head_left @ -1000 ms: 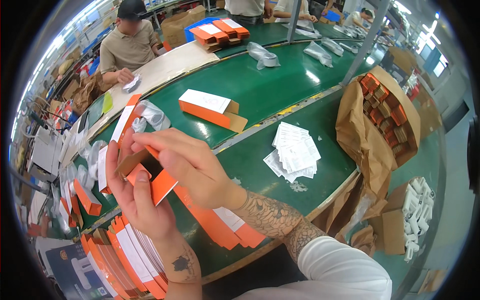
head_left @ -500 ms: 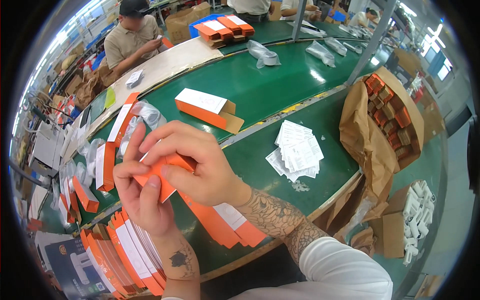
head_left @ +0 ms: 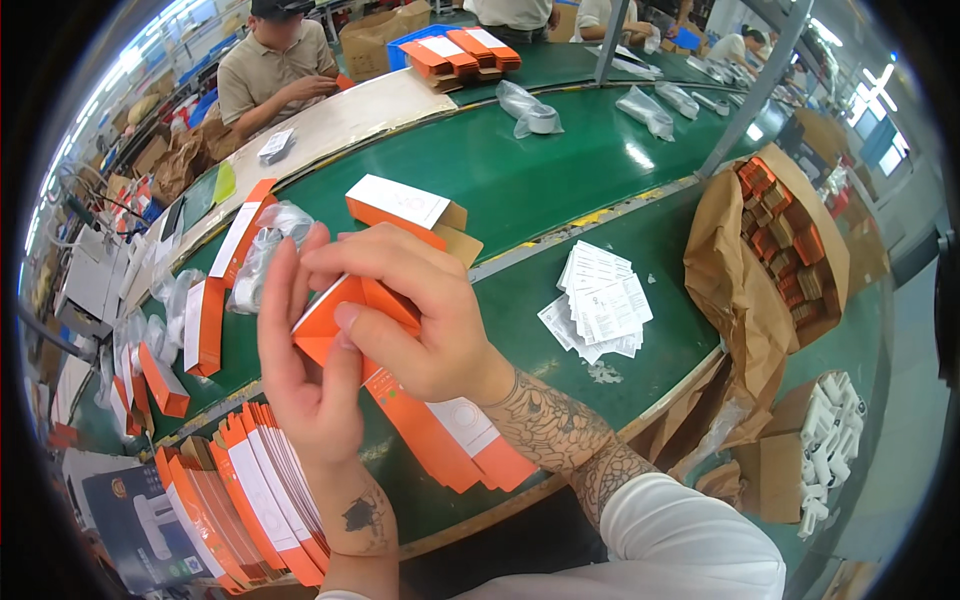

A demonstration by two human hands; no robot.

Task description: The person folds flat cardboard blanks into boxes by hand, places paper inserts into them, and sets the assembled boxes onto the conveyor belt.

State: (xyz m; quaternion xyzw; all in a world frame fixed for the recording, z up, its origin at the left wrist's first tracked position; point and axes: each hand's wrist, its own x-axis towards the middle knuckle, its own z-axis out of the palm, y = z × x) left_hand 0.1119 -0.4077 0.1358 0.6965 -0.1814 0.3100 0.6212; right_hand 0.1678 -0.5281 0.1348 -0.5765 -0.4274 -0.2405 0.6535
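Note:
Above the green bench I hold a small orange carton in both hands. My left hand closes on its left side, the thumb pressed near the lower edge. From the right, my right hand curls over the carton with its thumb on the orange face. Part of the carton is hidden behind my fingers. Beneath my hands, flat orange and white cartons lie fanned out on the bench. A standing row of flat cartons is at the lower left. Right of my hands lies a pile of printed white sheets.
An open-ended orange and white box lies beyond my hands on the green conveyor. Bagged parts and orange boxes line the left. A brown paper bag of folded cartons and a cardboard box of white parts stand right. A co-worker sits opposite.
Both hands have shifted slightly right with the carton. The carton has turned so more of its orange inside shows, and my left fingers have straightened upward.

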